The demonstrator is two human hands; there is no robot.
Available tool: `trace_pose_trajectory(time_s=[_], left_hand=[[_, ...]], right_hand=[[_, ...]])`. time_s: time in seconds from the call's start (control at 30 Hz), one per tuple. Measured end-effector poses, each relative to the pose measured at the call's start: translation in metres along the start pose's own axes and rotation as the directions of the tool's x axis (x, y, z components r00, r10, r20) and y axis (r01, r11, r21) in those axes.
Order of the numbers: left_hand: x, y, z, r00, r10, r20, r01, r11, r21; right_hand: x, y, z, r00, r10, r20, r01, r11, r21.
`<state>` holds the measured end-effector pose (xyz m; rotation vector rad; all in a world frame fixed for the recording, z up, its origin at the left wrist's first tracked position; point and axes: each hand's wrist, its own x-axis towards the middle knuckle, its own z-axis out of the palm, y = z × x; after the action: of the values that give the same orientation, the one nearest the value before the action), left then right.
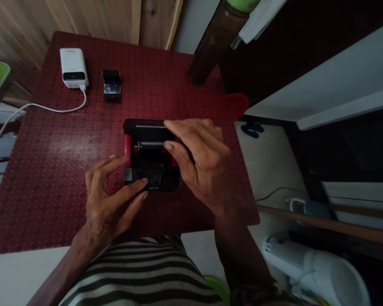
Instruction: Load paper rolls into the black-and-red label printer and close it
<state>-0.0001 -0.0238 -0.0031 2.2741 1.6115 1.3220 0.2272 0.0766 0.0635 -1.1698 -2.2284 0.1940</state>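
A small red-and-black machine [153, 172], with an open hollow and a dark roller [151, 145] across it, lies on the red patterned table. My left hand [107, 193] steadies it from the near left. Some of its fingers touch the red side, and others press on the black near part and its edge. At the far right corner, my right hand [201, 157] has thumb and forefinger bent around the black far part [147, 126]. That hand covers the machine's right side. A clear or shiny patch shows on the near black part.
Farther back on the table [57, 140] are a white power bank [73, 68] with a white cable and a small black piece [111, 85] with a shiny lower half. A tall dark bottle [210, 42] with a green cap stands at the back right. Slippers [252, 129] lie on the floor.
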Motion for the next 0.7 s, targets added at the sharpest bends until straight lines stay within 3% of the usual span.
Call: trace_pose_trajectory(time_s=[0.07,0.2,0.33,0.5,0.7], left_hand=[[0.000,0.001,0.000,1.000,0.021,-0.019,-0.021,0.999,0.030],[-0.001,0.002,-0.002,0.998,0.041,0.048,-0.046,0.994,0.096],[0.000,0.004,-0.002,1.000,0.003,0.006,-0.004,0.999,0.043],[0.011,0.001,-0.003,0.994,-0.054,0.094,0.054,0.999,-0.001],[0.027,0.005,0.003,0.997,-0.044,0.057,0.041,0.998,0.050]], right_hand=[[-0.016,-0.007,-0.003,1.000,-0.029,-0.011,0.030,1.000,0.004],[-0.040,-0.012,0.003,0.998,-0.060,-0.010,0.060,0.998,0.005],[-0.052,-0.009,0.011,0.999,-0.038,0.005,0.038,0.999,0.031],[-0.049,-0.004,0.009,0.999,-0.037,-0.005,0.038,0.992,0.117],[-0.034,0.006,0.009,0.993,-0.092,-0.074,0.100,0.989,0.109]])
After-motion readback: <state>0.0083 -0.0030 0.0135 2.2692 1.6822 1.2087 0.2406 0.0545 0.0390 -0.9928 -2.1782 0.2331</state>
